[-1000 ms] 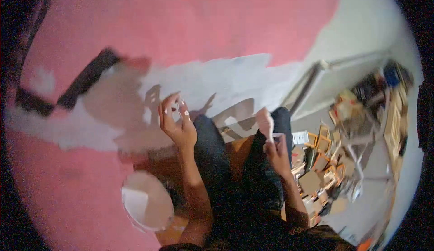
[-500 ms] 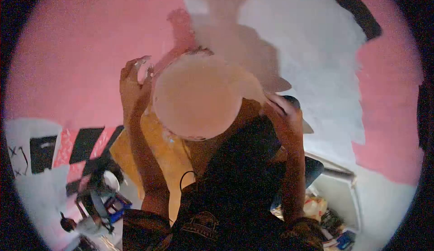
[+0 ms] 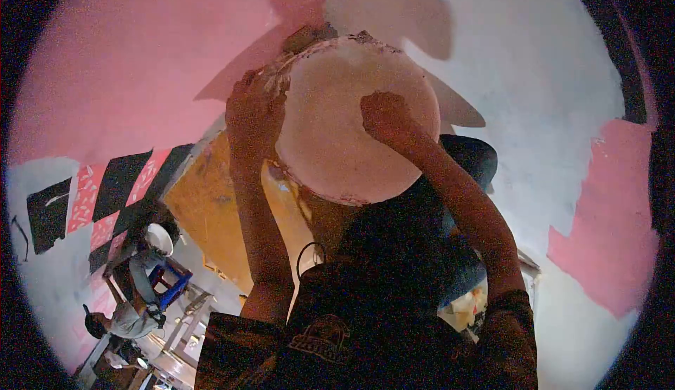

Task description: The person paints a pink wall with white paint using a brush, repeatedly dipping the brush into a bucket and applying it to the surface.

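Note:
A large round pale disc (image 3: 337, 137) with a rough, uneven rim fills the middle of the head view. At its left edge is my left hand (image 3: 254, 114), its fingers bent near the rim; the dim light hides what they grip. My right hand (image 3: 387, 116) lies over the right part of the disc's face with its fingers curled in. Whether anything is inside that hand cannot be made out. Under the disc's lower left side shows an orange-yellow board (image 3: 211, 200).
A painted wall (image 3: 140, 60) in pink, white and black stands ahead. At the lower left a person (image 3: 130, 320) sits by a blue stool (image 3: 171, 284) with a white round object (image 3: 159, 239). Light-coloured items (image 3: 464, 309) lie at the lower right.
My right hand has moved from beside the disc onto its face and has curled. My left hand has come closer against the rim. The disc appears further right and higher in view.

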The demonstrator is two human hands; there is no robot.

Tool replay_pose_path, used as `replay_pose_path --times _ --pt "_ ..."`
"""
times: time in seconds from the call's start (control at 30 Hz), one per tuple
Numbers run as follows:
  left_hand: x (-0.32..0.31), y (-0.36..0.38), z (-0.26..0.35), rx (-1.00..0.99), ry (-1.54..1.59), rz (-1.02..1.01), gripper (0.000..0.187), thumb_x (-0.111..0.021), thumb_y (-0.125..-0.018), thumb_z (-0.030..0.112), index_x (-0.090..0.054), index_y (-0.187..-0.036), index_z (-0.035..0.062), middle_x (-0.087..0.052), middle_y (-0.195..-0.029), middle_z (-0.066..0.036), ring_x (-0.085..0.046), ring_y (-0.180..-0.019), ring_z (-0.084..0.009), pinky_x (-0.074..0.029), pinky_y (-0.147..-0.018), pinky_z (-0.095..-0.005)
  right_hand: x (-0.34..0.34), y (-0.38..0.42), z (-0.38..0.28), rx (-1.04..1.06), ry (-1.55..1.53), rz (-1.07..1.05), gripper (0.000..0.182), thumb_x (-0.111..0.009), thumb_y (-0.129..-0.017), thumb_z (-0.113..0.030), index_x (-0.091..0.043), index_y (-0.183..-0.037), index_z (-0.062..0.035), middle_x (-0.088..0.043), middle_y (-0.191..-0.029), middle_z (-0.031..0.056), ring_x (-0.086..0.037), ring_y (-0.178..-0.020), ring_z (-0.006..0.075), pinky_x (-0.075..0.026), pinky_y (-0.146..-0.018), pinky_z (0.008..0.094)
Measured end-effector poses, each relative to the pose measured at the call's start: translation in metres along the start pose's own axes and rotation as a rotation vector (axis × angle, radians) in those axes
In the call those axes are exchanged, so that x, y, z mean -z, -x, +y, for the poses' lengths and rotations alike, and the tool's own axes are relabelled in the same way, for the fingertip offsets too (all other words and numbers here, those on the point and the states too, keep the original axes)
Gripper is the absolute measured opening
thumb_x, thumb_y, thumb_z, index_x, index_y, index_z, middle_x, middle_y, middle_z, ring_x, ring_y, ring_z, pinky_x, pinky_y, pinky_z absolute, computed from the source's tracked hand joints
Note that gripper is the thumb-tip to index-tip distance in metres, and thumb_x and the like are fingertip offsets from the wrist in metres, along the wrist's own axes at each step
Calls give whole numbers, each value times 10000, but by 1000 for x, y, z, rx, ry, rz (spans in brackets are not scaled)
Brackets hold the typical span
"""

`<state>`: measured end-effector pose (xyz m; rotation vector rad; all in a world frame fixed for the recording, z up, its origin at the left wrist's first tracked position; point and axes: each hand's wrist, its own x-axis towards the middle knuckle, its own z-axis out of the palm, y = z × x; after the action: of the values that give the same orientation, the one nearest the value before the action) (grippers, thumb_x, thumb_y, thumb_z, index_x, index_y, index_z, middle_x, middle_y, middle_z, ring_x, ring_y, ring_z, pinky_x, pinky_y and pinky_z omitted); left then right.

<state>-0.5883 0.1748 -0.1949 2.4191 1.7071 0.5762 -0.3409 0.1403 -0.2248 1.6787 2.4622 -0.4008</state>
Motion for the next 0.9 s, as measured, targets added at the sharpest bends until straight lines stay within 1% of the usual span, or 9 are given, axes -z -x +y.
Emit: replay_pose_path --times 0.1,0.2,0.3,0.4,0.5,0.6,0.7,0.8,0.9 --pt "6 -8 14 107 95 55 289 -635 -870 189 -609 -1142 95 -603 -1197 -119 -556 -1120 -333 -443 -965 -426 -8 -8 3 -3 -11 -28 211 -666 -764 -183 -636 -845 10 -661 -845 210 -660 -843 348 -523 -767 464" --pt "0 -14 15 35 173 166 306 -609 -886 262 -613 -1154 113 -601 -1145 -121 -561 -1051 -319 -430 -903 -460 -15 -16 4 -116 31 -155 225 -641 -786 -210 -638 -836 9 -664 -848 204 -661 -843 346 -521 -770 475" --pt "-1 -16 24 29 116 197 308 -611 -891 273 -616 -1152 109 -602 -1157 -121 -559 -1068 -317 -422 -918 -462 16 2 6 -98 -73 -145 265 -614 -808 -243 -634 -840 20 -656 -848 218 -651 -836 358 -513 -770 489" --pt "-9 -13 17 -5 107 188 333 -611 -894 281 -605 -1171 96 -596 -1184 -129 -549 -1104 -321 -414 -941 -458 64 28 11 -135 -107 -72 284 -606 -834 -265 -624 -861 17 -649 -863 218 -638 -841 371 -506 -771 502" --pt "-15 -10 18 -40 117 229 366 -612 -894 284 -583 -1200 84 -579 -1223 -147 -534 -1139 -333 -402 -970 -466 68 74 38 -149 -236 59 288 -587 -863 -288 -620 -892 -3 -638 -841 198 -623 -818 374 -509 -736 485" --pt "-25 -15 15 -58 137 147 411 -599 -905 314 -554 -1232 69 -561 -1253 -168 -518 -1167 -356 -389 -997 -474 94 117 34 -24 -153 167 254 -547 -906 -271 -625 -930 -31 -636 -851 167 -624 -796 354 -512 -701 452" --pt "-32 -15 22 63 163 23 462 -576 -918 350 -522 -1271 57 -528 -1299 -186 -489 -1205 -375 -370 -1027 -475 42 147 47 -89 -264 318 218 -508 -938 -225 -629 -970 -47 -631 -881 161 -625 -780 344 -508 -673 430" --pt "-36 -16 29 53 98 13 522 -546 -930 390 -483 -1324 53 -490 -1345 -194 -456 -1248 -377 -351 -1050 -471 31 172 34 -662 -893 25 186 -500 -941 -183 -622 -1003 -58 -636 -927 143 -640 -771 321 -518 -690 431" --pt "-40 -16 26 47 79 -37 552 -528 -939 399 -447 -1365 59 -455 -1383 -196 -439 -1272 -361 -339 -1060 -468 -7 188 30 -243 -496 379 184 -514 -943 -192 -627 -986 -53 -636 -900 122 -644 -741 302 -526 -668 416"
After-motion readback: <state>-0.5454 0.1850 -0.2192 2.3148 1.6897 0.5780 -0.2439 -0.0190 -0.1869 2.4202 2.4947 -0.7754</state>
